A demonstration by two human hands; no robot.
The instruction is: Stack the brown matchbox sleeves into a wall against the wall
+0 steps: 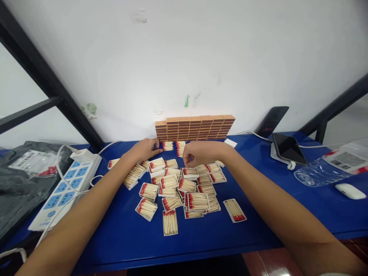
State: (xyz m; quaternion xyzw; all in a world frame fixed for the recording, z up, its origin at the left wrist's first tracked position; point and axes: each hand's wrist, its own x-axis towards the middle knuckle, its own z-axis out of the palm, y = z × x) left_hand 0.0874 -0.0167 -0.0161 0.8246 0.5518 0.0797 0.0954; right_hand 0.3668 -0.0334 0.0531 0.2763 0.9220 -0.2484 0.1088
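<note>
My left hand [146, 148] rests at the back of the table, fingers slightly bent and apart, beside a small row of red-tipped matches [168, 146]. Another group of matches [180, 148] lies between my two hands. Curled closed, my right hand [199, 152] is just right of that group, above a matchbox tray [190, 173]; its fingertips are hidden, so what it holds cannot be seen. Many open trays full of matches [169, 181] are heaped in front of the hands. A stacked wall of brown-sided matchboxes [195, 128] stands behind them.
On the left are a white power strip [64, 188] with cables and a dark plastic parcel [31, 172]. To the right are a phone [289, 147], a dark upright device [272, 119], clear plastic wrap [319, 170] and a white mouse [350, 191]. One tray [235, 210] lies apart.
</note>
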